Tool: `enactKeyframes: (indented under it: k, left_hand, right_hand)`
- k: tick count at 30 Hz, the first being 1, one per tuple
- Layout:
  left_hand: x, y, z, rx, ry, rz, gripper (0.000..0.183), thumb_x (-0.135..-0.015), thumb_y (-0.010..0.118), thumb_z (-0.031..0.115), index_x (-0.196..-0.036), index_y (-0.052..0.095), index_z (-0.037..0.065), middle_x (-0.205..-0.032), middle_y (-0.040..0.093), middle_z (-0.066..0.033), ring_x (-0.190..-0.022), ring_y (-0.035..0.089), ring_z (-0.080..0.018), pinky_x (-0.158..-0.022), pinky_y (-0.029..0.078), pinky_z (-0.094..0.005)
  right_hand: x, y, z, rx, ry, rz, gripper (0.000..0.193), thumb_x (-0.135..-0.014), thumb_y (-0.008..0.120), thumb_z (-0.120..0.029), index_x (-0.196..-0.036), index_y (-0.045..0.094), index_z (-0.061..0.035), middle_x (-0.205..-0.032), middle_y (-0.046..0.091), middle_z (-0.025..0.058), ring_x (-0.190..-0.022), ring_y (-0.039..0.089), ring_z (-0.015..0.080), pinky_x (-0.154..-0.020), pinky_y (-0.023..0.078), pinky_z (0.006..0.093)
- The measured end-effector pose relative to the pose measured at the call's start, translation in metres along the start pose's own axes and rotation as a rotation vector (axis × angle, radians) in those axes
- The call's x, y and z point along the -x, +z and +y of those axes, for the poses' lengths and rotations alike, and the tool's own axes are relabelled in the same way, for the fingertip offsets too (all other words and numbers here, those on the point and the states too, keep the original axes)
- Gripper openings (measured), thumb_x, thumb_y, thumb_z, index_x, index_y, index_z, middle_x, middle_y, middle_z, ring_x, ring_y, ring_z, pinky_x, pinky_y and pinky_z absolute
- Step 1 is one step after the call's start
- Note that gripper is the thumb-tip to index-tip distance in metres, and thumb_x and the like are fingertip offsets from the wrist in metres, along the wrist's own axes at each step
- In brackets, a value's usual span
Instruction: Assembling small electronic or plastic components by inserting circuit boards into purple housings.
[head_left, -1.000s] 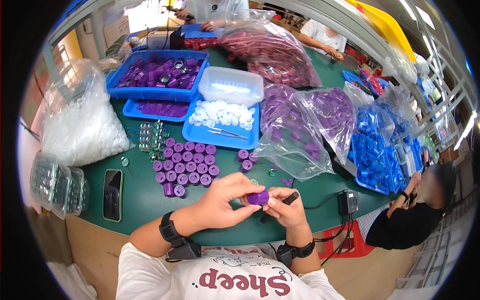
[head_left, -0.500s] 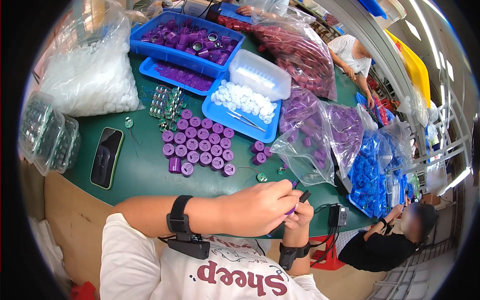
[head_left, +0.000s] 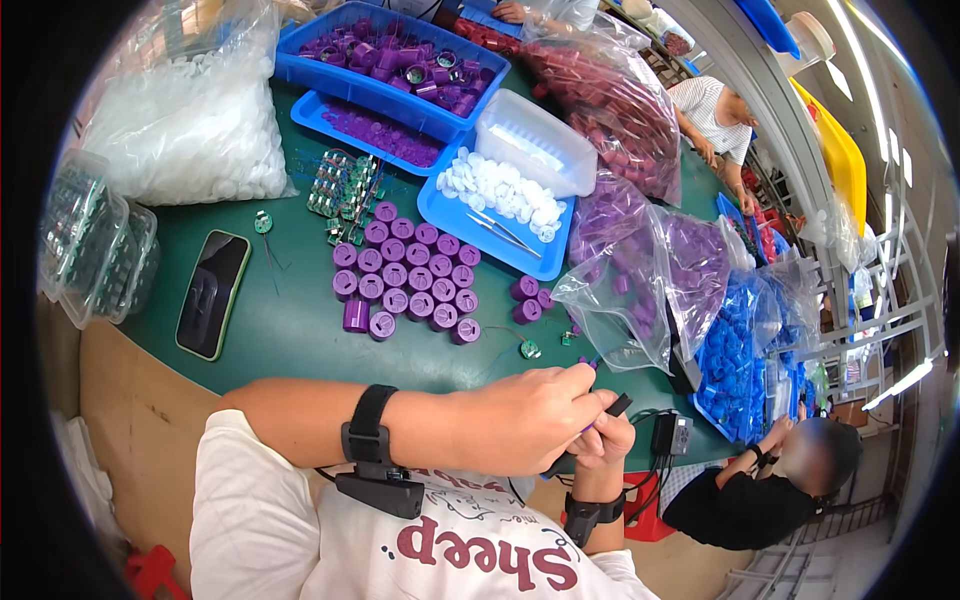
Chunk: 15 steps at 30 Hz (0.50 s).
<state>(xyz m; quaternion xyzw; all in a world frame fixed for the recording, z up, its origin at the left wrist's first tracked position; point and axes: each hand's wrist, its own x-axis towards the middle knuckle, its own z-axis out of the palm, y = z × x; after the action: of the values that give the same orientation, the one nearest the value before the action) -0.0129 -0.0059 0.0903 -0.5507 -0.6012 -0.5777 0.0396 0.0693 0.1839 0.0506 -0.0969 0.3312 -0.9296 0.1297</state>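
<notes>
My left hand (head_left: 545, 408) and my right hand (head_left: 608, 440) meet at the table's front edge, both with fingers closed. A small purple piece (head_left: 588, 428) shows between the fingertips, mostly hidden by them. From above the right hand's fingers juts a short black bar-like thing (head_left: 620, 405), whose kind I cannot make out. Just beyond the hands, a small green circuit board with wires (head_left: 530, 350) lies on the table. Several purple round caps (head_left: 396, 273) stand in a tight group left of it, and a few more caps (head_left: 527, 312) stand apart to the right.
Blue trays hold purple parts (head_left: 417, 78), white discs (head_left: 500, 196) and tweezers (head_left: 505, 233). Wired boards (head_left: 342, 190) lie near a phone (head_left: 213, 295). Bags of white (head_left: 185, 140), purple (head_left: 620, 265) and red parts (head_left: 610, 105) surround them. Co-workers sit behind and at right.
The view has shifted slightly, so the table's things appear a little further right and higher. My hands stay together, with the black thing tilted a bit differently.
</notes>
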Motion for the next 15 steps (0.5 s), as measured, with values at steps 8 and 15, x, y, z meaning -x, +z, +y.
enactKeyframes:
  k: [8,15]
  left_hand:
    - [0.004,0.005,0.000,0.129,-0.093,0.110,0.008,-0.080,0.060,0.005,-0.085,0.058,0.000,-0.074,0.046,-0.0119,-0.061,0.050,-0.0268,-0.053,0.042,-0.0366]
    - [0.012,0.009,-0.012,0.039,-0.210,0.117,0.015,-0.080,0.062,0.009,-0.092,0.061,-0.001,-0.078,0.051,-0.0127,-0.066,0.054,-0.0275,-0.058,0.047,-0.0358]
  right_hand:
    - [0.000,-0.001,0.014,-0.020,-0.100,0.025,0.018,-0.090,0.049,-0.010,-0.099,0.059,0.0028,-0.051,0.051,0.0064,-0.036,0.034,0.0070,-0.035,0.022,0.0230]
    - [-0.001,-0.003,0.022,0.140,-0.141,0.223,0.022,-0.091,0.052,-0.016,-0.095,0.058,0.0045,-0.059,0.055,0.0082,-0.039,0.039,0.0082,-0.037,0.027,0.0217]
